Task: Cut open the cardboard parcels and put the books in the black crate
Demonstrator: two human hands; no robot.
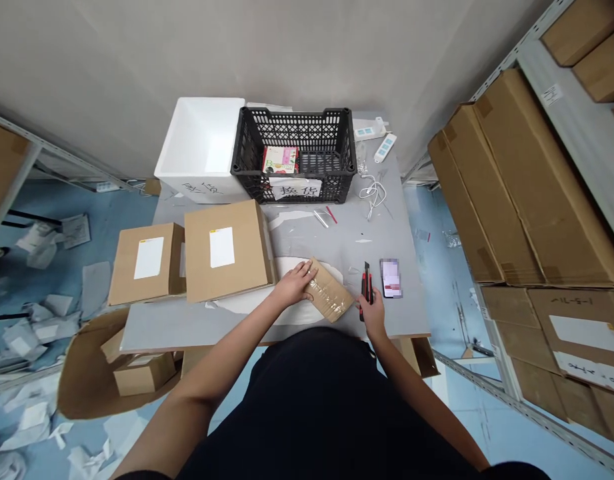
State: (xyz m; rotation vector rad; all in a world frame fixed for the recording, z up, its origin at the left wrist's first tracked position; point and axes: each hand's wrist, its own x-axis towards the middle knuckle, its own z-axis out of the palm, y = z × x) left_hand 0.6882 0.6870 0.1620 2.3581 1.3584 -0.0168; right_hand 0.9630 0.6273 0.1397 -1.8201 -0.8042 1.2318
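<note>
A small, flat cardboard package (pixel 331 293) with shiny clear tape across it lies tilted near the table's front edge. My left hand (pixel 295 284) grips its left end, fingers over the top corner and thumb along the lower side. Just right of the package, my right hand (pixel 373 312) is closed around a red and black box cutter (pixel 367 283) that points away from me. The blade end looks dark, and I cannot make out how far the blade is out. A phone (pixel 391 278) with a lit screen lies right of the cutter.
Two labelled cardboard boxes (pixel 227 257) stand on the table's left. Behind are a white foam bin (pixel 187 183) and a black plastic crate (pixel 297 180) holding a small printed box (pixel 281 160). A white cable (pixel 373 193) and power strips (pixel 385 148) lie back right. Shelving with cartons (pixel 531 180) flanks the right.
</note>
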